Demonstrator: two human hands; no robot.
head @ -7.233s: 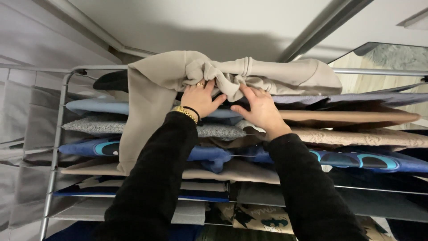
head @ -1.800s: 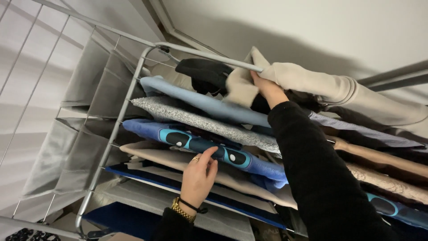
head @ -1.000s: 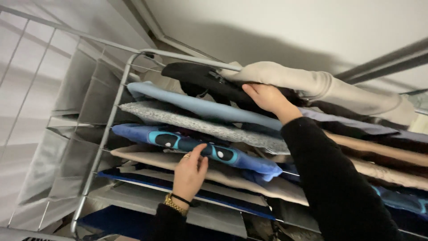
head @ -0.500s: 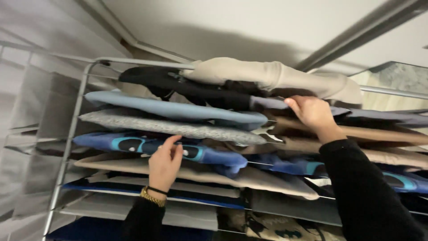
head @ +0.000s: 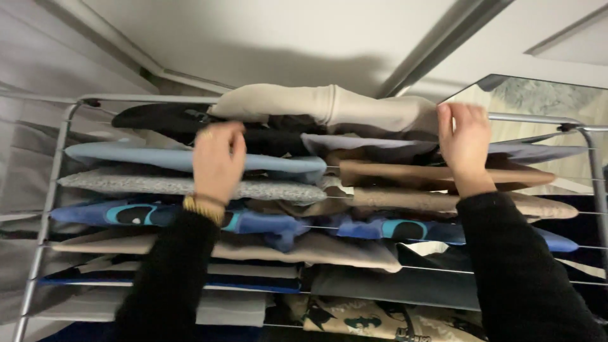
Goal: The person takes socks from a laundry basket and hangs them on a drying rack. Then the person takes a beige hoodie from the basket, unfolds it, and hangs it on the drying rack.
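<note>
Beige sweatshirt (head: 329, 109) lies rolled on top of the stacked clothes in a grey metal rack (head: 54, 183), whose wire shelves hold folded garments in layers: a black piece (head: 161, 117), a light blue one (head: 145, 155), a speckled grey one (head: 139, 185) and a blue one with round teal and black patches (head: 136, 214). The right hand (head: 465, 144) reaches up at the sweatshirt's right end, fingers curled on the cloth. The left hand (head: 217, 158) (blurred) hovers before the light blue layer; whether it grips anything cannot be told.

Metal rack (head: 45, 209) stacked with folded clothes (head: 272, 248)
</note>
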